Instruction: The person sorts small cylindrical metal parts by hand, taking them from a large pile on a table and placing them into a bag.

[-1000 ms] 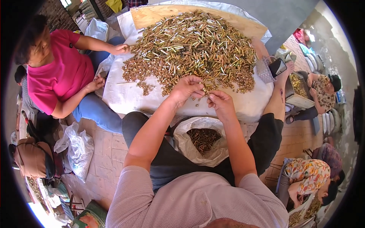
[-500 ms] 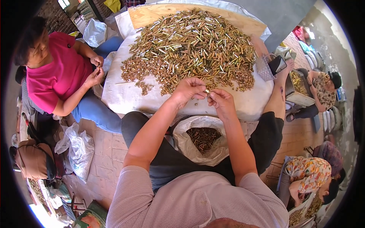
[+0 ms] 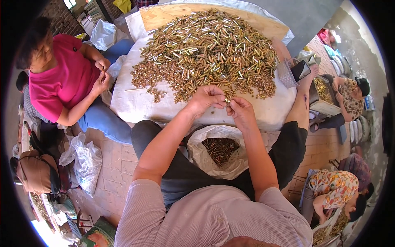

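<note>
My left hand [image 3: 207, 101] and my right hand [image 3: 242, 112] meet over the near edge of the cloth-covered table [image 3: 131, 105]. Between their pinched fingertips is a small shiny metal fitting [image 3: 227, 101], its exact kind too small to make out. Beyond them rises a broad heap of gold and silvery metal sleeves [image 3: 210, 45]. Smaller copper-coloured metal pieces [image 3: 153, 75] spread along its near left side. One loose bit [image 3: 212, 112] lies on the cloth below my hands. Between my legs, an open white sack [image 3: 197, 164] holds dark slim metal parts [image 3: 220, 150].
A wooden board [image 3: 164, 15] backs the heap. To the left sits a co-worker in a pink top [image 3: 61, 78], handling something small. A phone [image 3: 300, 70] rests by a bare leg at the table's right. A filled plastic bag [image 3: 87, 164] stands on the floor at left.
My fingertips have shifted slightly, and the small fitting between them has turned a little. The co-worker's hands at left have moved slightly.
</note>
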{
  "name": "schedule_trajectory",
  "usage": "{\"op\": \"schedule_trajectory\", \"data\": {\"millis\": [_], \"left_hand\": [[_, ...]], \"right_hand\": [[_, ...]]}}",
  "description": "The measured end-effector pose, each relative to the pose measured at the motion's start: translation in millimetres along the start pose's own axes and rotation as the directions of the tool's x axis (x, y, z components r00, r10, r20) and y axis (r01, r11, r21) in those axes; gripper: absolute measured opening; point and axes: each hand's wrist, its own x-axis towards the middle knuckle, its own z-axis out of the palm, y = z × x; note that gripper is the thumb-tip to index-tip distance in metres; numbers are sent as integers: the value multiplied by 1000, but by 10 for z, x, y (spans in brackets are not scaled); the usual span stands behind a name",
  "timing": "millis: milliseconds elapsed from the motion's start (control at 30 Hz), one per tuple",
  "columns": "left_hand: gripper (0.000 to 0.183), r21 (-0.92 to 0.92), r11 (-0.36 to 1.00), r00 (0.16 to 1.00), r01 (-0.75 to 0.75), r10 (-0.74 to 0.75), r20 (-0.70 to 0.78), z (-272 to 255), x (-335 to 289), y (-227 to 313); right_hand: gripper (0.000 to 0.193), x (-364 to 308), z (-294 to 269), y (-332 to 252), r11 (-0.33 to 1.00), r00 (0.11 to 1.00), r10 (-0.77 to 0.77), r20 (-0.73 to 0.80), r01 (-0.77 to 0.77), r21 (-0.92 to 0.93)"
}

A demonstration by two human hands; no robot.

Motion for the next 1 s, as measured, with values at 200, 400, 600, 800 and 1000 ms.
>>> {"op": "schedule_trajectory", "data": {"millis": [200,400,600,800,1000], "left_hand": [[11,-201,980,1000,-10,15,26,8,19,-159],[12,-225,974,999,9,0,38,29,3,-145],[11,-309,951,996,22,6,90,82,-21,-134],[12,-180,983,998,-35,44,43,99,-13,-90],[17,134,991,999,-23,19,29,23,8,20]], "right_hand": [[11,-49,138,-22,986,999,29,22,-33,166],[10,-40,121,-33,982,999,31,33,-37,187],[17,-15,1,51,973,998,11,63,-25,228],[14,-37,53,-62,991,999,9,39,-14,130],[10,-17,-50,-95,995,996,-18,86,26,-94]]}}
